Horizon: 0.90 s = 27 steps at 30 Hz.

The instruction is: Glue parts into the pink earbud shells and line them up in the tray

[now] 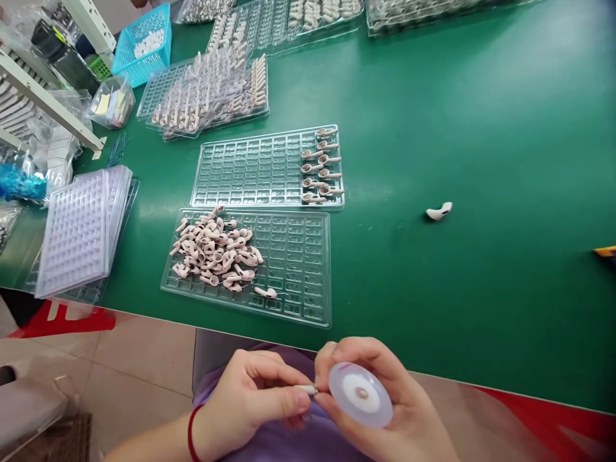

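Just past the table's front edge, my left hand [260, 391] pinches a small white earbud shell [308, 389] between thumb and fingers. My right hand [385, 391] is closed around a round translucent disc [360, 394] with a white ring and a small centre knob; its kind I cannot make out. The right thumb and fingertip meet at the shell's end, where the detail is hidden. Close above my hands, a clear tray [293, 263] bears a heap of loose earbud shells [216, 250]. Behind it, another clear tray [250, 170] has several shells [322, 167] in its right-hand columns.
A lone earbud shell [439, 211] lies on the green table [481, 128] to the right. Stacked trays [81, 224] stand at left. Further back are filled trays [212, 96], a blue basket [144, 45], a clear box [112, 102] and a shelf post [52, 96].
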Available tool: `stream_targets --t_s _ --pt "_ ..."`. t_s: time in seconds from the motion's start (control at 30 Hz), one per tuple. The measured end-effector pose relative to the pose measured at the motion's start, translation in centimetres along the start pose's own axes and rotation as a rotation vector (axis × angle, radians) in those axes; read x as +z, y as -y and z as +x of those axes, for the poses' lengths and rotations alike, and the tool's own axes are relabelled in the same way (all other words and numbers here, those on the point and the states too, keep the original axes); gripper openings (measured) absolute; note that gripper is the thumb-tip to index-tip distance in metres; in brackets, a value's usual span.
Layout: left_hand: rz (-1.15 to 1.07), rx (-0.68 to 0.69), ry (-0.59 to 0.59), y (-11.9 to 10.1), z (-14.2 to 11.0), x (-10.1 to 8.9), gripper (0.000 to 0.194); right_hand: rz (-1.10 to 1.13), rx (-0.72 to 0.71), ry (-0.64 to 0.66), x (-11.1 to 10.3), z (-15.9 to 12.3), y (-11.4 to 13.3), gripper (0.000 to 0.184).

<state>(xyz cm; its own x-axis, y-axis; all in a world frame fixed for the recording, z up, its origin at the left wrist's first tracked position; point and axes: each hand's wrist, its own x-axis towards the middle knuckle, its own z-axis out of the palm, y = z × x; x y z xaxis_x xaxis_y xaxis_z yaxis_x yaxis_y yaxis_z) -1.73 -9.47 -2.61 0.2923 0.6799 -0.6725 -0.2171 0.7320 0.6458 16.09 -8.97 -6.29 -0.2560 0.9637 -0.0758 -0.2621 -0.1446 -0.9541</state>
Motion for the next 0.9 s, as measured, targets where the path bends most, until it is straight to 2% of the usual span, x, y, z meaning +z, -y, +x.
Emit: stream_targets --t_s 0.17,0.4,0.9 --pt "0.014 0.008 0.012 0.1 -0.2 0.0 0.022 0.049 -0.024 0.008 0.3 0.0 0.0 0.027" --pt "-0.007 0.014 0.03 0.0 -0.2 0.2 0.019 0.17 0.08 -0.158 1.7 -0.9 0.5 0.022" --pt "-0.002 0.014 0.02 -0.1 -0.2 0.4 0.021 0.161 0.094 -0.212 1.8 -0.9 0.3 0.028"
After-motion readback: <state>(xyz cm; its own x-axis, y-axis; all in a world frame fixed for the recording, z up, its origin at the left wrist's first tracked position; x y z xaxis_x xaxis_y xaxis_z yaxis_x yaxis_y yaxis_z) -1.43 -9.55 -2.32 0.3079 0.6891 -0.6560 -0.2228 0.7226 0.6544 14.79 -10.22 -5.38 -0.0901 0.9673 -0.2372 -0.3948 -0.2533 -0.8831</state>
